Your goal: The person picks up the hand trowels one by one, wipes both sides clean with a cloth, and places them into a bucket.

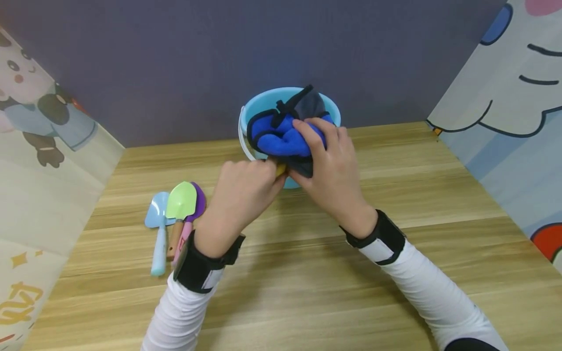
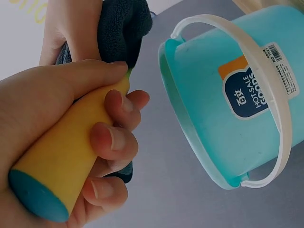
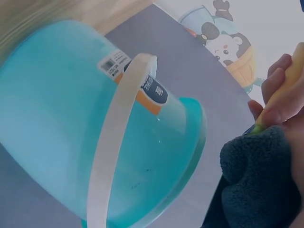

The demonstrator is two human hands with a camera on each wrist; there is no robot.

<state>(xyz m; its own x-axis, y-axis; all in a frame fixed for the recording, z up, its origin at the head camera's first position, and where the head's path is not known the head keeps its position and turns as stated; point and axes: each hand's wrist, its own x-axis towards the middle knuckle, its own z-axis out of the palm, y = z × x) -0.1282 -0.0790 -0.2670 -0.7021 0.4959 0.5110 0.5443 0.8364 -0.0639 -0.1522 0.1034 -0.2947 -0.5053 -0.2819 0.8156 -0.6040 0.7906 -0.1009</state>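
My left hand [image 1: 243, 192] grips a yellow handle [image 2: 64, 137] with a teal end cap and a green neck. The head of this tool is hidden by a blue and dark-grey fleecy cloth [image 1: 283, 141] with black edging. My right hand [image 1: 335, 170] holds that cloth, its fingers spread over the top and its thumb near the handle's neck. In the head view, both hands meet in front of and above the near rim of a light-blue bucket [image 2: 204, 95]. The right wrist view shows the cloth [image 3: 259, 175] bunched against the tool's neck.
Left of the hands, a blue toy shovel [image 1: 159, 239], a green shovel [image 1: 181, 201] and a purple shovel [image 1: 199, 200] lie together on the wooden table [image 1: 329, 292]. The bucket's white handle [image 2: 278, 104] hangs down its side. A dark wall [image 1: 175, 73] stands behind.
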